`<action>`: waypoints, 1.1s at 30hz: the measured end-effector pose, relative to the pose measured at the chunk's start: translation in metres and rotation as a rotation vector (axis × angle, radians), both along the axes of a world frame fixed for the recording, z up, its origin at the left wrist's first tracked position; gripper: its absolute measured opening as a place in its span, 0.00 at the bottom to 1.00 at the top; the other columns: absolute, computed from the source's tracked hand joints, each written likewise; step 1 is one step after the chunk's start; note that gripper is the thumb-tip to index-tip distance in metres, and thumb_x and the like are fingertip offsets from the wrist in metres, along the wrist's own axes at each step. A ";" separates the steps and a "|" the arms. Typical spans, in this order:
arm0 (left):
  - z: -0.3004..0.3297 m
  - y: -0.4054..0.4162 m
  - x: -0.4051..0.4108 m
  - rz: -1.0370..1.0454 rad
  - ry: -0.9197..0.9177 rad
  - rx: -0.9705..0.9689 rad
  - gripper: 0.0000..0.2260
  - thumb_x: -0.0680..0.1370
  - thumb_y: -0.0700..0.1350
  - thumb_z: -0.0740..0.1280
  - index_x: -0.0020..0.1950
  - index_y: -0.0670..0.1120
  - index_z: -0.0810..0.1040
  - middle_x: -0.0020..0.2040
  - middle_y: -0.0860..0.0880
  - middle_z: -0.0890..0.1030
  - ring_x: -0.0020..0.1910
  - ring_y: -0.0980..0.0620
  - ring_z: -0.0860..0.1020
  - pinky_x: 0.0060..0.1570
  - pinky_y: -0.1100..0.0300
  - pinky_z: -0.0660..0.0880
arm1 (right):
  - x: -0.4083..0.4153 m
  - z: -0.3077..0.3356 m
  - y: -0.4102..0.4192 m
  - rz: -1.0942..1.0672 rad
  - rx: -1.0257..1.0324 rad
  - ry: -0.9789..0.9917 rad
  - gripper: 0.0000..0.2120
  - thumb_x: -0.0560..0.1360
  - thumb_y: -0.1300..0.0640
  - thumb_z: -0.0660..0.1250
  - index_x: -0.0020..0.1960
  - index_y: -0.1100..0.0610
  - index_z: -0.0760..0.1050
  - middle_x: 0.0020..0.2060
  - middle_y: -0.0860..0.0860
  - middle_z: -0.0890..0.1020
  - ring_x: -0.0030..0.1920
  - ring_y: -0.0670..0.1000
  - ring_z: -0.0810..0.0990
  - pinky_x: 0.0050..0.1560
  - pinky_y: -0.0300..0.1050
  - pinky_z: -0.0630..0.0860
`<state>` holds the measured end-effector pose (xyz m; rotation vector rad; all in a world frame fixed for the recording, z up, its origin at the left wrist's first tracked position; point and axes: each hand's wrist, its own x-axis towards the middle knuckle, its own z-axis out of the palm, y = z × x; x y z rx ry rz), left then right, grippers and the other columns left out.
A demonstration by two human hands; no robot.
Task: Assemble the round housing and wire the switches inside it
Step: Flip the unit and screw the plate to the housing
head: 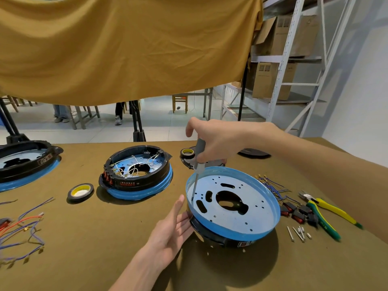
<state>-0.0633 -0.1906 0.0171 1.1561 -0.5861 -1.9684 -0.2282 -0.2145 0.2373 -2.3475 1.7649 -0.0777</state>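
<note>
Right hand (212, 139) clenched on grey-handled screwdriver (198, 164), tip seemingly in perforated blue-rimmed round metal housing (241, 208), left hand (170, 229) spread flat against its left edge, olive tabletop (105, 238) bare in front.

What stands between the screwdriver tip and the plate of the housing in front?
Nothing visible does. The right hand holds the screwdriver upright, its tip at the blue-rimmed plate near the left edge.

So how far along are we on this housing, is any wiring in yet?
No wiring yet. Done: the blue plate sits on its black ring. In hand: the right hand drives a screwdriver at the plate's left edge, while the left hand steadies the rim. Left: red switches, loose wires and screws still lie on the table.
</note>
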 end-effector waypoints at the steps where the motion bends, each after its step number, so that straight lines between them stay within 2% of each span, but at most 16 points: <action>1: 0.000 0.001 0.000 0.006 -0.007 -0.013 0.35 0.61 0.55 0.83 0.62 0.41 0.78 0.62 0.38 0.83 0.61 0.40 0.81 0.68 0.43 0.76 | 0.000 0.001 0.001 0.002 -0.014 -0.008 0.23 0.78 0.52 0.72 0.65 0.51 0.63 0.42 0.53 0.85 0.33 0.52 0.85 0.29 0.43 0.80; 3: 0.000 0.001 -0.001 0.013 -0.019 -0.025 0.35 0.56 0.54 0.84 0.59 0.42 0.79 0.61 0.39 0.83 0.59 0.41 0.82 0.67 0.43 0.76 | 0.003 -0.003 0.002 0.003 -0.075 0.011 0.18 0.80 0.47 0.70 0.62 0.53 0.67 0.39 0.52 0.84 0.28 0.49 0.83 0.26 0.41 0.80; 5: 0.000 0.001 -0.001 0.018 -0.020 -0.020 0.38 0.55 0.54 0.84 0.60 0.40 0.79 0.60 0.38 0.83 0.59 0.41 0.82 0.66 0.43 0.77 | 0.005 -0.004 0.002 -0.003 -0.090 0.041 0.18 0.80 0.43 0.69 0.60 0.53 0.68 0.38 0.51 0.83 0.26 0.47 0.82 0.26 0.40 0.79; 9: -0.003 0.000 0.001 -0.007 -0.015 -0.046 0.39 0.57 0.55 0.85 0.62 0.39 0.78 0.60 0.38 0.84 0.60 0.41 0.82 0.63 0.45 0.79 | 0.000 0.005 0.003 0.006 0.015 0.000 0.17 0.78 0.52 0.73 0.58 0.51 0.66 0.42 0.52 0.83 0.29 0.48 0.83 0.27 0.37 0.76; 11: -0.003 0.000 0.001 -0.025 -0.013 -0.059 0.38 0.58 0.56 0.84 0.61 0.40 0.77 0.62 0.38 0.83 0.60 0.41 0.82 0.65 0.45 0.78 | 0.001 0.000 0.001 0.021 -0.055 0.025 0.12 0.80 0.50 0.71 0.54 0.53 0.69 0.40 0.52 0.85 0.30 0.50 0.85 0.26 0.41 0.79; 13: -0.002 0.000 0.000 -0.028 -0.034 -0.065 0.38 0.57 0.56 0.84 0.60 0.40 0.77 0.59 0.39 0.83 0.60 0.42 0.82 0.64 0.45 0.78 | 0.003 -0.005 -0.001 0.018 -0.109 0.085 0.15 0.81 0.43 0.68 0.51 0.54 0.70 0.37 0.53 0.85 0.31 0.53 0.85 0.29 0.46 0.82; 15: -0.003 0.000 0.000 -0.031 -0.055 -0.074 0.38 0.56 0.56 0.85 0.59 0.39 0.78 0.53 0.40 0.87 0.58 0.42 0.83 0.61 0.46 0.81 | 0.000 -0.002 -0.002 0.006 -0.055 0.085 0.17 0.79 0.42 0.70 0.54 0.52 0.70 0.41 0.52 0.84 0.32 0.53 0.85 0.28 0.43 0.81; 17: -0.004 0.001 0.001 -0.036 -0.046 -0.083 0.37 0.56 0.55 0.85 0.59 0.39 0.79 0.48 0.42 0.88 0.57 0.43 0.83 0.57 0.49 0.83 | -0.004 0.001 -0.001 0.011 0.001 0.025 0.16 0.77 0.48 0.74 0.56 0.51 0.70 0.44 0.50 0.82 0.31 0.50 0.84 0.27 0.38 0.78; 18: -0.003 0.001 0.001 -0.036 -0.048 -0.086 0.37 0.56 0.55 0.85 0.59 0.39 0.79 0.47 0.42 0.88 0.57 0.43 0.83 0.55 0.50 0.83 | -0.004 0.000 -0.002 0.024 -0.028 0.031 0.14 0.77 0.50 0.74 0.56 0.52 0.71 0.42 0.50 0.83 0.29 0.49 0.84 0.26 0.38 0.78; 20: -0.002 0.001 0.000 -0.029 -0.068 -0.083 0.37 0.56 0.55 0.85 0.59 0.39 0.79 0.48 0.42 0.88 0.56 0.43 0.84 0.52 0.52 0.84 | -0.001 -0.005 -0.004 0.034 -0.115 0.103 0.14 0.80 0.44 0.69 0.53 0.55 0.75 0.37 0.52 0.85 0.28 0.50 0.84 0.27 0.42 0.80; 22: 0.000 0.001 0.000 -0.021 -0.080 -0.074 0.37 0.56 0.56 0.84 0.58 0.40 0.79 0.53 0.40 0.87 0.56 0.43 0.83 0.51 0.52 0.84 | -0.001 -0.006 -0.005 0.028 -0.119 0.154 0.18 0.79 0.40 0.68 0.55 0.55 0.75 0.38 0.52 0.85 0.32 0.53 0.86 0.30 0.45 0.82; 25: -0.001 0.001 0.001 -0.023 -0.052 -0.066 0.37 0.56 0.54 0.85 0.59 0.39 0.79 0.56 0.39 0.85 0.58 0.42 0.83 0.55 0.49 0.83 | -0.005 0.001 -0.004 0.051 -0.010 0.039 0.19 0.75 0.50 0.75 0.60 0.49 0.70 0.45 0.52 0.83 0.38 0.53 0.86 0.32 0.43 0.81; 27: -0.001 0.001 0.001 -0.028 -0.048 -0.065 0.37 0.57 0.53 0.85 0.60 0.39 0.79 0.57 0.39 0.85 0.58 0.41 0.83 0.57 0.48 0.82 | -0.002 -0.002 -0.005 0.065 -0.066 0.048 0.13 0.78 0.49 0.72 0.57 0.51 0.72 0.40 0.52 0.85 0.33 0.51 0.86 0.29 0.42 0.82; 29: -0.002 0.001 0.002 -0.028 -0.054 -0.070 0.37 0.57 0.53 0.85 0.60 0.39 0.79 0.57 0.39 0.85 0.59 0.41 0.83 0.58 0.48 0.82 | 0.003 -0.008 -0.006 0.055 -0.113 0.102 0.16 0.80 0.41 0.68 0.55 0.53 0.74 0.34 0.52 0.86 0.29 0.52 0.85 0.27 0.40 0.81; 31: -0.002 0.000 0.001 -0.028 -0.057 -0.071 0.37 0.56 0.53 0.86 0.60 0.39 0.79 0.56 0.39 0.85 0.58 0.41 0.83 0.59 0.47 0.81 | 0.003 -0.008 -0.007 0.060 -0.079 0.121 0.19 0.78 0.39 0.69 0.59 0.52 0.72 0.37 0.51 0.86 0.34 0.54 0.86 0.33 0.45 0.84; 33: -0.002 0.000 0.001 -0.023 -0.052 -0.062 0.38 0.55 0.53 0.86 0.59 0.39 0.79 0.56 0.39 0.85 0.58 0.41 0.84 0.59 0.46 0.81 | 0.000 -0.002 -0.006 0.072 0.005 0.066 0.22 0.75 0.45 0.75 0.61 0.48 0.68 0.43 0.51 0.85 0.39 0.54 0.86 0.37 0.51 0.85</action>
